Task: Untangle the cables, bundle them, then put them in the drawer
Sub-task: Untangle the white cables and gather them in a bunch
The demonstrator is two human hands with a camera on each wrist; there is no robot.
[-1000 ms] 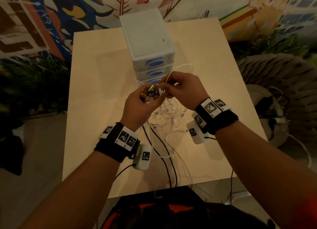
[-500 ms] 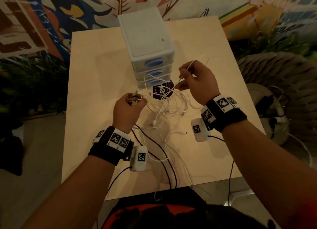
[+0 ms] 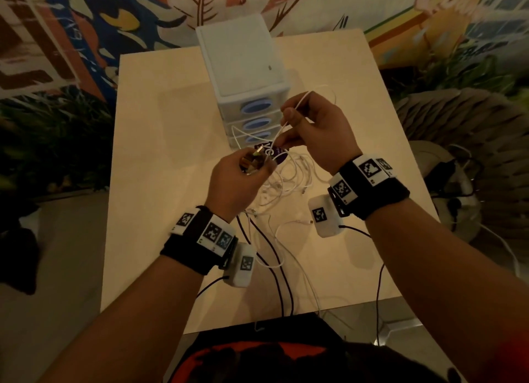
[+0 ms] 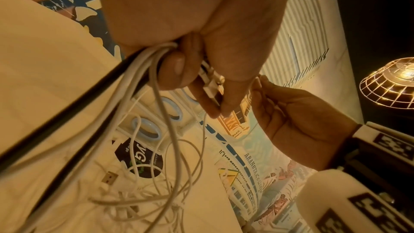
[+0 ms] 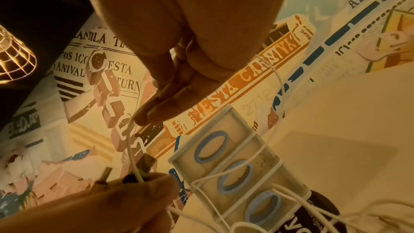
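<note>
— Item one: left hand [image 3: 237, 179]?
— Fist curled round a bunch of cable plugs [image 3: 253, 162], metal tips poking out past the thumb. White and black cables [image 4: 125, 84] trail from under the palm toward the person.

— Item two: right hand [image 3: 317, 130]?
— Raised just beyond and right of the left, pinching one white cable [image 3: 282, 127] between thumb and forefinger. That cable runs taut down to the plugs in the left hand; a loop of it arcs over the back of the right hand.

— Item three: loose cables?
— White tangle [image 3: 289, 182] lying on the table [image 3: 160, 142], between and below the two hands. One USB plug [image 4: 109, 177] lies free at its edge, seen from the left wrist.

— Item four: drawers?
— White drawer unit [image 3: 243, 67] just beyond the hands — three drawers with blue oval handles [image 5: 211, 147], all closed. Cable strands drape across the fronts.

— Item five: other?
— Dark round sticker [image 3: 272, 155] on the table at the foot of the unit, partly behind the right fingers. Two black cables [image 3: 274, 256] run off the near table edge.
</note>
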